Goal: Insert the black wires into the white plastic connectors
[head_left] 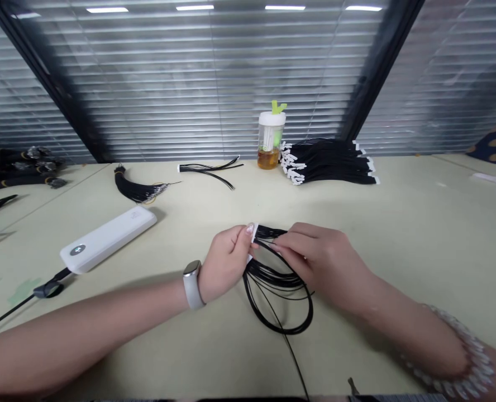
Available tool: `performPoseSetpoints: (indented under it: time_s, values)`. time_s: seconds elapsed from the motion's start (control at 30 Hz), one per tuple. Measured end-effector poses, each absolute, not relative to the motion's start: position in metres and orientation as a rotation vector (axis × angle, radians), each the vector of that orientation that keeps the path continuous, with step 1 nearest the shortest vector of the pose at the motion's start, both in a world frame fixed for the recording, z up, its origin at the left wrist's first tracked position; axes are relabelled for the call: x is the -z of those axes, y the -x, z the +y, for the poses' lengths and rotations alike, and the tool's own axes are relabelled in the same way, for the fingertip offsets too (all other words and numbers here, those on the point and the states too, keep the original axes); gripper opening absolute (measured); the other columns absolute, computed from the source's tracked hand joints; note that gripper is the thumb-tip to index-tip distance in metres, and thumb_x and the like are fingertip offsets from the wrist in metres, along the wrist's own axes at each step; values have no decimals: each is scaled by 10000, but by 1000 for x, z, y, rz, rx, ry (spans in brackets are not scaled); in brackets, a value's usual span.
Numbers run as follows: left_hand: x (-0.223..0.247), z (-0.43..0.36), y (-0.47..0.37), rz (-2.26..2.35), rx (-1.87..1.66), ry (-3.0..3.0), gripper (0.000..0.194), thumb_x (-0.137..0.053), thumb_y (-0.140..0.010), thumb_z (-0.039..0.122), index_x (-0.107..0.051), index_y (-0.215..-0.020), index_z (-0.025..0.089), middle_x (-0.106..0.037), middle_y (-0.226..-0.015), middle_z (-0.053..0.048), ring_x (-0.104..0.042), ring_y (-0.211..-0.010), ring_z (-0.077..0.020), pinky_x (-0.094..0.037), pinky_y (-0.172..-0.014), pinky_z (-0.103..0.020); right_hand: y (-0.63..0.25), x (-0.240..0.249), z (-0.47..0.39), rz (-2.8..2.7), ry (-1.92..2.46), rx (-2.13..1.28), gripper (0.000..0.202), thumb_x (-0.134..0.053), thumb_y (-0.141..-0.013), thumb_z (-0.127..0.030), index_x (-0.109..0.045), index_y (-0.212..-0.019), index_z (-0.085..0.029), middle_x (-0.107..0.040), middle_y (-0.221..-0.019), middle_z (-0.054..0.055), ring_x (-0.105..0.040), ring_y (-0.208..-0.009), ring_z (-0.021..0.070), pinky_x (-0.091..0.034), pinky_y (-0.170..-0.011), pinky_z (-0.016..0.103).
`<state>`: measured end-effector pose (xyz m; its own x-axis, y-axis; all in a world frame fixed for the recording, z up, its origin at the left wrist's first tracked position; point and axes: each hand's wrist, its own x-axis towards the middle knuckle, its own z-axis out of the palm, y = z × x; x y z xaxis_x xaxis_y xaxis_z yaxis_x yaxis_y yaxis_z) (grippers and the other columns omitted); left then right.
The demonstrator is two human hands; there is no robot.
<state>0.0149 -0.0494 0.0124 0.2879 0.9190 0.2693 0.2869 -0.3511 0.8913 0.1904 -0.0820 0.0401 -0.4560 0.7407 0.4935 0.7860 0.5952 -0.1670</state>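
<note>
My left hand point(230, 255) is closed, with the thumb pressed on a white connector point(254, 234) at the end of a black wire harness point(292, 329). From that connector the thin black wires loop round in a coil over the table, and one loose wire trails down toward the near edge. My right hand point(315, 254) is closed too, thumb and forefinger pinching black wires just right of the connector. Its other fingers are curled, partly hiding the wires behind them.
A white power bank point(109, 237) with a black cable lies left. Along the back are a black wire bundle point(137, 187), a split harness point(208, 168), a lidded bottle of amber liquid point(268, 159) and a stack of black cables point(332, 162). More bundles point(17, 167) lie far left.
</note>
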Motion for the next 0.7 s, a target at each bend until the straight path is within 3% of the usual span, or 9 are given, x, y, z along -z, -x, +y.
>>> performPoseSetpoints:
  time_s: [0.33, 0.53, 0.6, 0.7]
  values:
    - [-14, -51, -17, 1071, -1001, -1855, 431, -332, -890, 411, -478, -583, 146, -505, -553, 15, -451, -530, -81, -358, -534, -198, -184, -34, -80, -2403, 1314, 173, 286, -368, -895, -199, -557, -684, -157, -498, -614, 14, -439, -555, 112, -294, -523, 248]
    - [-9, -36, -18, 1199, -1102, -1612, 438, -408, -842, 496, -527, -623, 136, -490, -530, 21, -434, -497, -84, -355, -500, -204, -195, -51, -80, -2185, 1364, 68, 109, -484, -826, -212, -571, -856, -154, -563, -828, 52, -494, -676, 125, -358, -589, 242]
    - [-4, -27, -18, 1258, -1163, -1426, 449, -439, -810, 546, -540, -657, 136, -460, -513, 32, -399, -444, -76, -325, -435, -203, -197, -59, -85, -2165, 1397, 46, 127, -502, -808, -249, -559, -731, -166, -564, -752, 37, -486, -642, 124, -346, -565, 245]
    - [1, -19, -18, 1253, -1197, -1240, 471, -457, -778, 594, -545, -701, 138, -434, -514, 40, -383, -400, -69, -303, -373, -199, -191, -60, -96, -2388, 1530, -173, 344, -496, -814, -380, -501, -535, -178, -532, -547, 6, -452, -517, 116, -281, -493, 252]
